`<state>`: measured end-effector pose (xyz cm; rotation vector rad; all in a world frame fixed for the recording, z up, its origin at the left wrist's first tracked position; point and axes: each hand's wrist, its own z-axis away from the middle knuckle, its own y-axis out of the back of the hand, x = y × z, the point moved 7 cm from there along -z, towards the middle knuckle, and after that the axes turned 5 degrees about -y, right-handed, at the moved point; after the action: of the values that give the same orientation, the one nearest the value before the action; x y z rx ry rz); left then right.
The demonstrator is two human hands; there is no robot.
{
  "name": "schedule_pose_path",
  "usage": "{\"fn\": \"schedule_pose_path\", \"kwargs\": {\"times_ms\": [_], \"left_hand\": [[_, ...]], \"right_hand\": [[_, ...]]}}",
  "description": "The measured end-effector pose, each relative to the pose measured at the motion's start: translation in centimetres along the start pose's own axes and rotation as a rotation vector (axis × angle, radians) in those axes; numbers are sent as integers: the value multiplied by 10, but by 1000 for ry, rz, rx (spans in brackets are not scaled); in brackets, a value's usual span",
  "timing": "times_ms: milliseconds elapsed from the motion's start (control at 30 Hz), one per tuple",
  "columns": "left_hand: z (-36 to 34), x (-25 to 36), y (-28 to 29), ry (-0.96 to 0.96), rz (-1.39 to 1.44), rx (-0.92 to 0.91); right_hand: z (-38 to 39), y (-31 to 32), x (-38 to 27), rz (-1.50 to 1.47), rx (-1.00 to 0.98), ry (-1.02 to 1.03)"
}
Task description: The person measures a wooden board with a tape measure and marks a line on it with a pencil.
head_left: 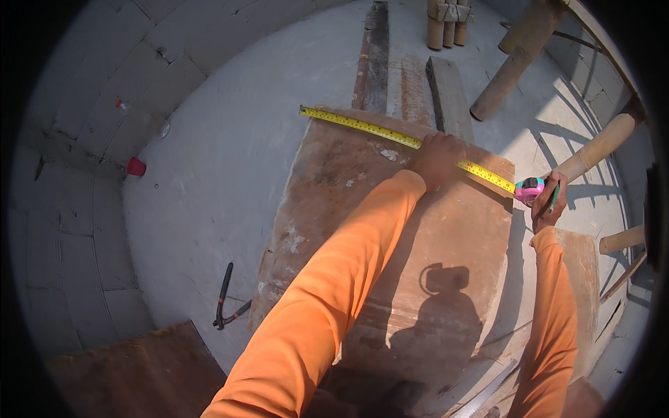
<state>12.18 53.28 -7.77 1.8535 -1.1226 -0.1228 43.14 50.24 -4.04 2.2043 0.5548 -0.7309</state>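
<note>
A yellow tape measure blade point(362, 126) lies stretched across the far part of a worn brown board point(334, 202). Its free end reaches the board's far left corner. My left hand point(439, 159) is closed over the blade near its middle, holding it against the board; its fingertips are partly hidden. At the board's right edge, my right hand point(549, 200) grips the pink and teal tape measure case point(527, 189). A thin green stick point(555, 198), perhaps a pencil, is also held in that hand.
Pincers point(223, 306) lie open on the grey floor left of the board. Beyond it rest timber planks point(371, 63), with bamboo poles point(505, 80) to the right. A red cup point(136, 166) sits by the block wall. Another brown board point(146, 373) lies lower left.
</note>
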Motion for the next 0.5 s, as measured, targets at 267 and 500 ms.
{"fn": "schedule_pose_path", "kwargs": {"times_ms": [267, 500], "left_hand": [[-8, -11, -33, 141, -9, -35], [-7, -15, -42, 148, -10, 3]], "right_hand": [[-16, -25, 36, -35, -15, -3], [-20, -36, 45, -88, -34, -4]]}}
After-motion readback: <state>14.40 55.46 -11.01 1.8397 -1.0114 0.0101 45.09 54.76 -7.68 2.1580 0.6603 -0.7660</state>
